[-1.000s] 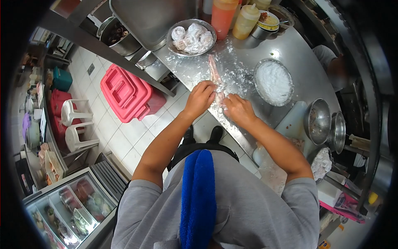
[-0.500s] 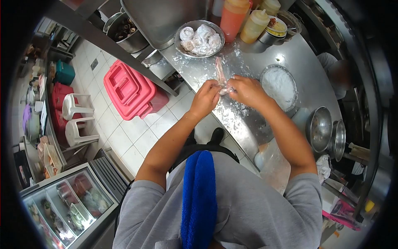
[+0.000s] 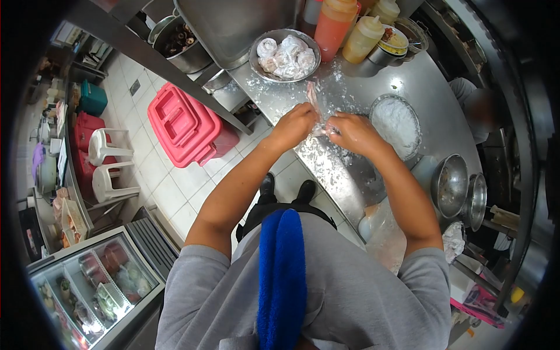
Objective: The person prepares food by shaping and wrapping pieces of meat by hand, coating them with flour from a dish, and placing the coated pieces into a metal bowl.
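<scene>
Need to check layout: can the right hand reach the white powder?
Probably yes: the white powder sits beside the right hand, nothing visible between, though that hand seems busy at the pale strip.

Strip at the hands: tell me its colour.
The strip is pale pink with white patches; head view shows it.

Your steel desk [image 3: 446, 116], with white powder [image 3: 333, 178] scattered along its near edge, bears a bowl of white-coated pieces [image 3: 285, 80], a powder-filled bowl [image 3: 419, 137], and orange [image 3: 335, 32] and yellow squeeze bottles [image 3: 361, 42].

Two white chairs [image 3: 104, 184] stand on pale floor tiles [image 3: 170, 192].
</scene>
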